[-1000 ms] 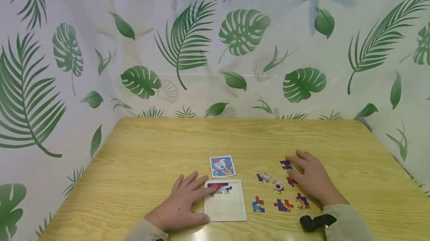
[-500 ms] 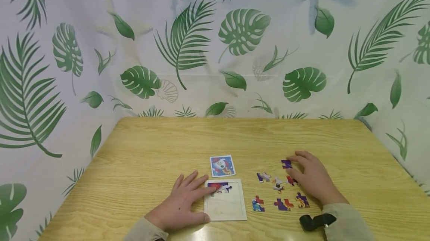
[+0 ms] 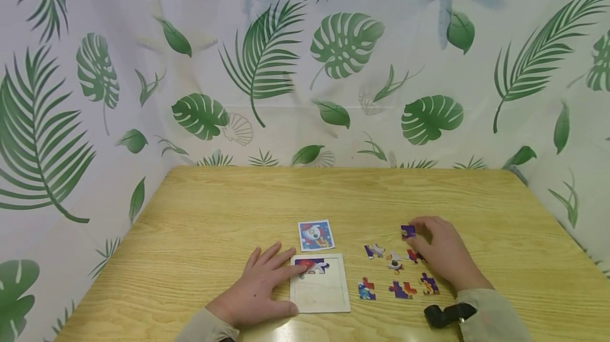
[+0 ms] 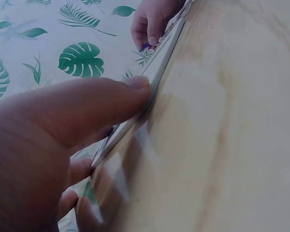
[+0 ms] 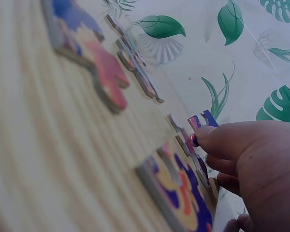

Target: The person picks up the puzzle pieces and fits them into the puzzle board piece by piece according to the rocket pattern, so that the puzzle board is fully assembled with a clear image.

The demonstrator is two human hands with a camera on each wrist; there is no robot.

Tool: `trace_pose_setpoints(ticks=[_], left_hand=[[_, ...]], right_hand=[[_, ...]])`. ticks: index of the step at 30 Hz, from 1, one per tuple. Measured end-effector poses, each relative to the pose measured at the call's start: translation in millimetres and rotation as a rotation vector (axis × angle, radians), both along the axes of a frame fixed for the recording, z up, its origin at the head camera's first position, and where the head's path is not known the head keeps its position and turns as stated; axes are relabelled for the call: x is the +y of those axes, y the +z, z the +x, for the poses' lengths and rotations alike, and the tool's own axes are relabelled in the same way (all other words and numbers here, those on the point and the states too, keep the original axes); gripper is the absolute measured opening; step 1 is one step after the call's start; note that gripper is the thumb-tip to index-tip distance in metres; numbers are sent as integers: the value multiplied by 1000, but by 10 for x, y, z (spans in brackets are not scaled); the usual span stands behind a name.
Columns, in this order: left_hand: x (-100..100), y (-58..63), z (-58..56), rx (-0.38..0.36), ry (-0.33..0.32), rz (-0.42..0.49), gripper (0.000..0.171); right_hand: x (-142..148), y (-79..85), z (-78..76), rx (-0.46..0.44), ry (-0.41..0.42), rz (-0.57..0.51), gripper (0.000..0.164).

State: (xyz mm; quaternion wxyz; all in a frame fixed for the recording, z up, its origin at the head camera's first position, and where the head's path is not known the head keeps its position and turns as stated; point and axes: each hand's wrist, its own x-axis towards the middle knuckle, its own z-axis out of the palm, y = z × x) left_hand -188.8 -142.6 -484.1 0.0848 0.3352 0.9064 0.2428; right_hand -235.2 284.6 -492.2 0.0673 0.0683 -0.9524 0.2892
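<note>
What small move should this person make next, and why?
Probably carry the purple piece to the puzzle tray: the right hand pinches that piece, the left hand touches the tray, and most of the tray's inside is bare.

red piece (image 3: 412, 256) partly behind right hand (image 3: 443, 252)

On the yellow wood-grain table (image 3: 229, 199) lies a pale square puzzle tray (image 3: 321, 297), purple-red-white puzzle pieces (image 3: 317, 265) in its far left corner. Behind the tray is a small blue square picture card (image 3: 316, 235). A bare left hand (image 3: 259, 291) lies along its left side. Right of the tray, near its far edge's level, lie purple-white (image 3: 374, 251), white-black (image 3: 394, 262) and red (image 3: 412, 255) jigsaw pieces; nearer its front, blue-red (image 3: 366, 290), purple-orange-red (image 3: 402, 290) and purple-orange (image 3: 429, 284) jigsaw pieces. Farther right and behind, a bare right hand (image 3: 443, 252) pinches a purple jigsaw piece (image 3: 407, 232).
</note>
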Motion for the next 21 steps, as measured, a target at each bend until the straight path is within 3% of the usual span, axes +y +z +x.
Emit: trace_pose_setpoints(ticks=[8,14,17,21], left_hand=[[3,-3,-2,2,2,1,76],[9,4,4,-3,3,4,76],[10,9,11,-1,2,11,76],[14,16,15,-2,-1,12,76]], right_hand=[[-71,55,49,-10,-67,-65,28],[-189,69,93,-26,-102,-244,32],[-273,55,93,6,-90,-274,30],[-406,57,109,94,-55,-225,26]])
